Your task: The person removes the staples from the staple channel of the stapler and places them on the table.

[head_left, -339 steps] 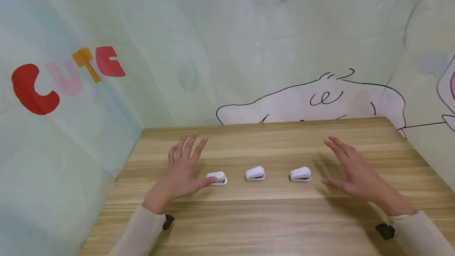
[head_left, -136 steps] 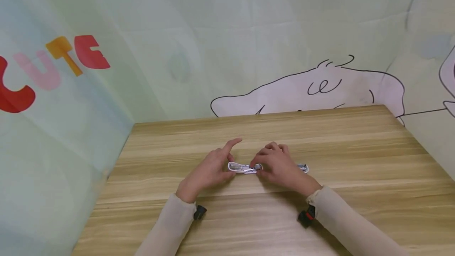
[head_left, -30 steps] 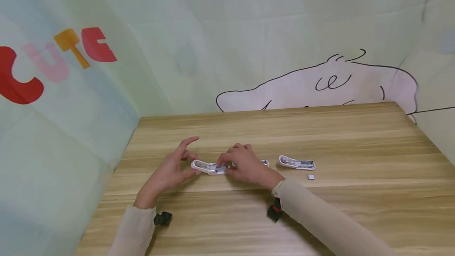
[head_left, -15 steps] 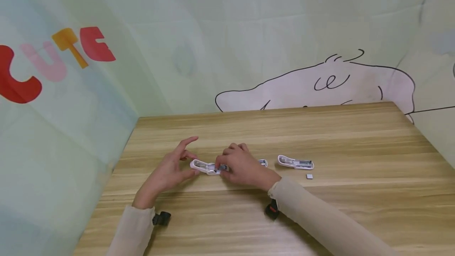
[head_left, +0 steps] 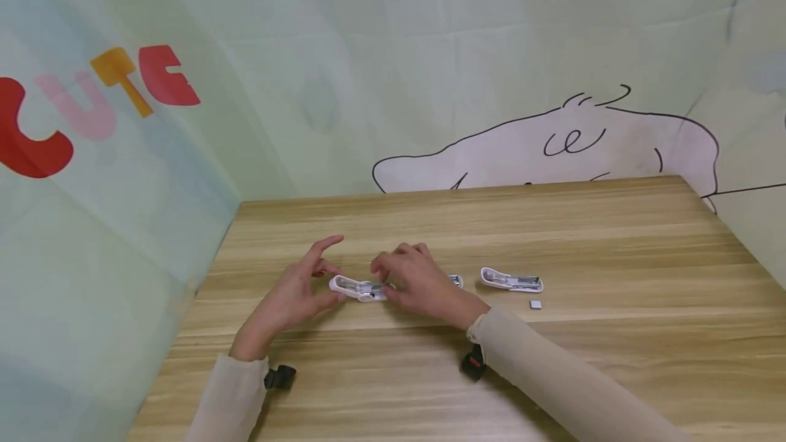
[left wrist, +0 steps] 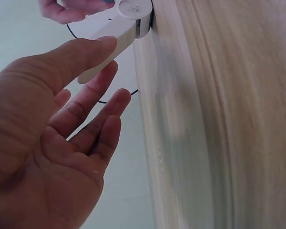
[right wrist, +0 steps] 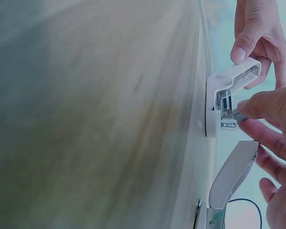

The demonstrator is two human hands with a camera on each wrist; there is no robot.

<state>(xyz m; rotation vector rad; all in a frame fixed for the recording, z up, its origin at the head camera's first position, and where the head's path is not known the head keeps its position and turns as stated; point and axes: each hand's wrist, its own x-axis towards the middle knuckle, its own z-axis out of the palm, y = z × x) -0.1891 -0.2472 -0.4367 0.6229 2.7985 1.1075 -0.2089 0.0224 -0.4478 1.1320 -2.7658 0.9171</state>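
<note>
A white mini stapler [head_left: 348, 286] lies unfolded on the table between both hands. My left hand [head_left: 296, 295] pinches its raised arm between thumb and fingers, as the left wrist view shows too. In the right wrist view, the stapler's staple channel [right wrist: 224, 107] faces up, and my right hand [right wrist: 281, 138] pinches a small grey staple strip [right wrist: 240, 116] right at the channel's end. A second open stapler [head_left: 456, 281] is mostly hidden behind my right hand. Further right lies a third open stapler [head_left: 511, 280], its metal channel showing.
A small pale grey strip piece [head_left: 535, 305] lies just in front of the rightmost stapler. The wooden table [head_left: 552, 374] meets a printed cloth backdrop [head_left: 307, 121] at its back and left. Black wrist cameras [head_left: 473, 363] hang under the sleeves.
The three staplers, folded closed in a row at first, are now opened out. Both hands have moved to the leftmost one. Over the last second only my right fingers shift slightly at the channel.
</note>
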